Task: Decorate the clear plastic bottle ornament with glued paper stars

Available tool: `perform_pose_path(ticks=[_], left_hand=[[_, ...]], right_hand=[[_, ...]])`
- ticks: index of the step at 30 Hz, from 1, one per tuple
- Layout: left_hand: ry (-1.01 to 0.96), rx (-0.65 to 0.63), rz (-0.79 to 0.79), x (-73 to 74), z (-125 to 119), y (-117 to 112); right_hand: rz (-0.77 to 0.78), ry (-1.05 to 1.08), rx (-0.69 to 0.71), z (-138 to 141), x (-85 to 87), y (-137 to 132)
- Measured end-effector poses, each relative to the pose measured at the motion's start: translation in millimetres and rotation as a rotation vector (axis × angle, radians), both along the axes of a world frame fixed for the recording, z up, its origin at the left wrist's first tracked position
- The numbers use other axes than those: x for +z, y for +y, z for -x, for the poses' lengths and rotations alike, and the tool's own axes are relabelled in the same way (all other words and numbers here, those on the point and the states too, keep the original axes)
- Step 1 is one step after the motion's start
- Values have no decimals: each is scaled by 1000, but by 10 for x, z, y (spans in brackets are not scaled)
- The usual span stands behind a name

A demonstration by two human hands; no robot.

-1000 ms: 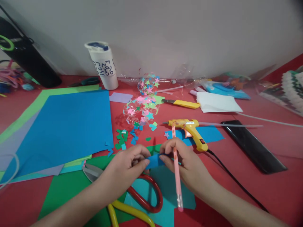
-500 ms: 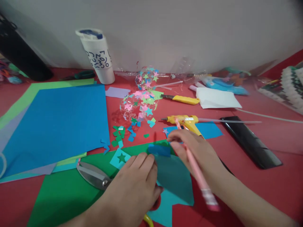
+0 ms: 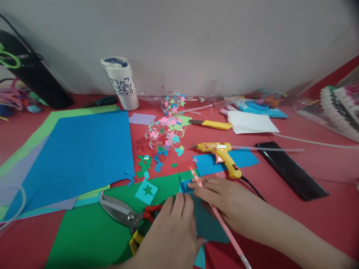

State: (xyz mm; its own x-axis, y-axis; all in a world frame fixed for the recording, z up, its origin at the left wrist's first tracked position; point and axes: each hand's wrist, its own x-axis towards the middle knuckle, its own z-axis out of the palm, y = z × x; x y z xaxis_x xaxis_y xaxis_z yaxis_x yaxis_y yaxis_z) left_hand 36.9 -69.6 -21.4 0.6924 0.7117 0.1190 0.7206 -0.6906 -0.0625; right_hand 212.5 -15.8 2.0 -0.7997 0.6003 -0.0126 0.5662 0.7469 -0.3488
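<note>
My left hand point(image 3: 172, 231) lies flat, fingers stretched out, pressing on a teal paper piece point(image 3: 209, 224) that rests on a green sheet point(image 3: 89, 231). My right hand point(image 3: 221, 198) holds a pink pencil point(image 3: 217, 216) across its fingers while its fingertips press down a small folded blue paper point(image 3: 184, 185). Scissors point(image 3: 123, 212) with red and yellow handles lie just left of my left hand, partly under it. A teal square with a star cut out point(image 3: 146, 191) sits beside the blades.
A yellow glue gun point(image 3: 221, 152) with a black cord lies on blue paper behind my right hand. Large blue sheets point(image 3: 75, 153) fill the left. A white cup point(image 3: 122, 84), star-covered clear balls point(image 3: 165, 130), a yellow utility knife point(image 3: 214, 124) and a black phone point(image 3: 290, 170) stand further back.
Both hands have dropped from holding the blue paper in the air to pressing papers flat on the table. The left hand slid onto the teal piece.
</note>
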Motion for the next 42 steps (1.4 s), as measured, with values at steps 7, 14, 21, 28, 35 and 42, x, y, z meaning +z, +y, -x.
perform_pose_path(ticks=[7, 14, 21, 28, 35, 42], left_hand=[[-38, 21, -57, -53, -61, -56], [-4, -3, -38, -24, -73, -41], [-39, 74, -21, -5, -23, -8], [-1, 8, -38, -104, 34, 27], [6, 48, -177, -163, 3, -51], [-28, 112, -168, -262, -12, -86]], right_hand=[[-7, 19, -52, 1, -30, 21], [-12, -7, -62, 97, -24, 37], [1, 113, -74, 71, -70, 39], [-62, 228, -74, 57, -228, 74], [-100, 322, -65, 50, -318, 75], [-75, 372, -78, 59, -297, 90]])
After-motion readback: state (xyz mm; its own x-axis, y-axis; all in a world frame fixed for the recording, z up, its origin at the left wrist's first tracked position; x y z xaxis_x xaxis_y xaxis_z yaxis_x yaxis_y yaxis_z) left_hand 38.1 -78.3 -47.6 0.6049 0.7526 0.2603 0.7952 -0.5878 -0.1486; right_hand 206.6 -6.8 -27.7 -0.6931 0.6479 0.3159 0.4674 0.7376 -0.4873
